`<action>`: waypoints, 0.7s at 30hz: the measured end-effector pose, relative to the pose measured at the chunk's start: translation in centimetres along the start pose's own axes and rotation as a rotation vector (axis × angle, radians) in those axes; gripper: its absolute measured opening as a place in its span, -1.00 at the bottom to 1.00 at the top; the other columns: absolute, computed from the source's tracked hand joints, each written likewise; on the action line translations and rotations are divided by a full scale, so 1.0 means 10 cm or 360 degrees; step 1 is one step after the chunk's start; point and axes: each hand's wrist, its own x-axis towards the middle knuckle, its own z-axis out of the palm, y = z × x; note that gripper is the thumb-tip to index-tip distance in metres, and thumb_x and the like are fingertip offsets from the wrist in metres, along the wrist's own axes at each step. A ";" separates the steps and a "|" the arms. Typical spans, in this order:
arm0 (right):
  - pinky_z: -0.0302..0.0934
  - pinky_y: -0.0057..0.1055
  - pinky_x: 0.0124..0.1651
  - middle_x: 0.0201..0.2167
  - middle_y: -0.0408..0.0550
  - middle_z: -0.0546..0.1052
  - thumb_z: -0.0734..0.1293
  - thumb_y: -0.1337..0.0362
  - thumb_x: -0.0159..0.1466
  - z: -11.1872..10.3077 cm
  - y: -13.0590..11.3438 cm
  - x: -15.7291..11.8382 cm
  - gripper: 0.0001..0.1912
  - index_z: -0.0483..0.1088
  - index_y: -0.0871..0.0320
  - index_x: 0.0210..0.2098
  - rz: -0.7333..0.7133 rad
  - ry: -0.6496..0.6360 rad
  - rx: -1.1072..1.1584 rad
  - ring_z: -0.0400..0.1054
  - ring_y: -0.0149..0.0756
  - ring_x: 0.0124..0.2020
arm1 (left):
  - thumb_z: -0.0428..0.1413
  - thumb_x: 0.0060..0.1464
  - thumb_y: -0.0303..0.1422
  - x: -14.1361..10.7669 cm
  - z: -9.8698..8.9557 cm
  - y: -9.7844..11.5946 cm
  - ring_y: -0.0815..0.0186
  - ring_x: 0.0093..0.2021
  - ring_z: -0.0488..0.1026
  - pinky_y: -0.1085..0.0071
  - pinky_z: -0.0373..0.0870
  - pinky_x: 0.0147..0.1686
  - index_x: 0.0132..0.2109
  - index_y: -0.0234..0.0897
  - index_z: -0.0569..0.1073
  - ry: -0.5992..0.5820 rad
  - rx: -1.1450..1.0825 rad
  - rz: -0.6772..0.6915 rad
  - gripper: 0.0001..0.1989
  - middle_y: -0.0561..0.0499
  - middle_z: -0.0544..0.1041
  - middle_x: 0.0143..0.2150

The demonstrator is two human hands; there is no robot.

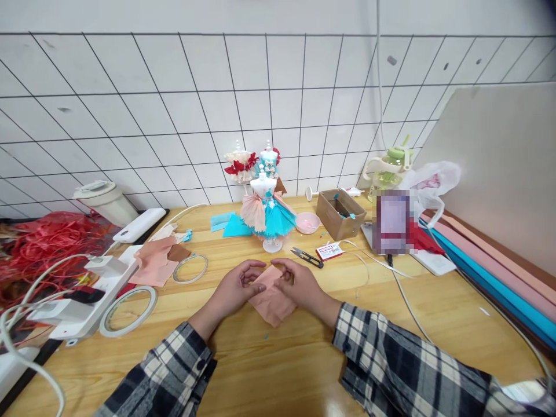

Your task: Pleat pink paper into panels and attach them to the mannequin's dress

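Note:
A piece of peach crepe paper (273,301) hangs between my two hands above the middle of the table. My left hand (237,288) pinches its left edge between thumb and fingers. On the opposite edge, my right hand (304,285) grips it the same way. Just beyond the hands stands a small white dress form (263,186) in a turquoise and peach paper skirt. Two more decorated dress forms are behind it, one with red flowers (238,167). Black thread snips (307,257) lie on the table past my right hand.
Left of my hands are tape rolls (128,311), peach paper scraps (156,259), a power strip (93,298) and red raffia-like strands (52,243). Toward the back right are a pink bowl (308,223), a cardboard box (340,214), cables and a green bottle (388,171). Rolled coloured paper (499,278) lines the right side.

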 end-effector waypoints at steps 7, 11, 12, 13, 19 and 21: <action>0.19 -0.47 -0.36 -0.38 -0.15 0.37 0.32 0.26 0.14 -0.04 -0.06 -0.10 -0.58 0.27 0.13 0.00 0.0018 0.0028 0.0685 0.28 -0.40 -0.42 | 0.29 -0.14 -0.15 -0.14 0.18 0.11 0.14 -0.13 0.49 0.31 0.38 -0.16 -0.08 -0.31 0.47 0.0240 -0.0150 -0.0115 -0.53 -0.15 0.57 -0.11; 0.20 -0.44 -0.34 -0.21 -0.06 0.40 0.26 0.35 0.12 -0.18 -0.06 -0.15 -0.46 0.17 0.10 0.10 -0.0087 0.0130 0.0408 0.24 -0.40 -0.41 | 0.26 -0.09 -0.15 -0.19 0.25 0.09 0.26 -0.38 0.46 0.39 0.33 -0.35 -0.33 -0.35 0.50 0.0185 -0.0259 -0.0205 -0.68 -0.02 0.57 -0.40; 0.23 -0.40 -0.28 -0.15 -0.03 0.39 0.24 0.40 0.10 -0.23 -0.06 -0.15 -0.43 0.16 0.10 0.12 -0.0177 0.0217 0.0257 0.26 -0.36 -0.35 | 0.27 -0.10 -0.17 -0.19 0.25 0.10 0.26 -0.38 0.46 0.40 0.33 -0.35 -0.33 -0.35 0.51 0.0199 -0.0303 -0.0209 -0.69 -0.02 0.57 -0.39; 0.24 -0.34 -0.20 -0.10 -0.01 0.38 0.22 0.46 0.06 -0.28 -0.08 -0.15 -0.40 0.17 0.10 0.11 -0.0300 0.0290 0.0089 0.27 -0.31 -0.27 | 0.28 -0.09 -0.19 -0.19 0.25 0.11 0.27 -0.37 0.47 0.40 0.33 -0.33 -0.30 -0.35 0.52 0.0202 -0.0366 -0.0207 -0.70 -0.03 0.58 -0.37; -0.04 -0.05 0.23 0.22 -0.04 0.22 0.21 0.56 0.05 -0.42 -0.24 -0.24 -0.38 0.32 -0.03 0.07 -0.1080 -0.0106 -0.0804 0.04 -0.10 0.23 | 0.22 0.01 -0.26 -0.23 0.28 0.24 0.17 -0.13 0.51 0.28 0.37 -0.07 0.03 -0.33 0.48 -0.0042 -0.0831 -0.0213 -0.57 -0.18 0.57 -0.06; -0.03 -0.07 0.21 0.22 -0.08 0.23 0.27 0.50 0.11 -0.40 -0.26 -0.27 -0.45 0.37 -0.07 0.04 -0.1124 -0.0193 -0.0906 0.05 -0.10 0.21 | 0.22 0.01 -0.25 -0.23 0.28 0.23 0.14 -0.13 0.51 0.24 0.37 -0.06 0.03 -0.36 0.47 -0.0059 -0.0830 -0.0230 -0.56 -0.22 0.56 -0.05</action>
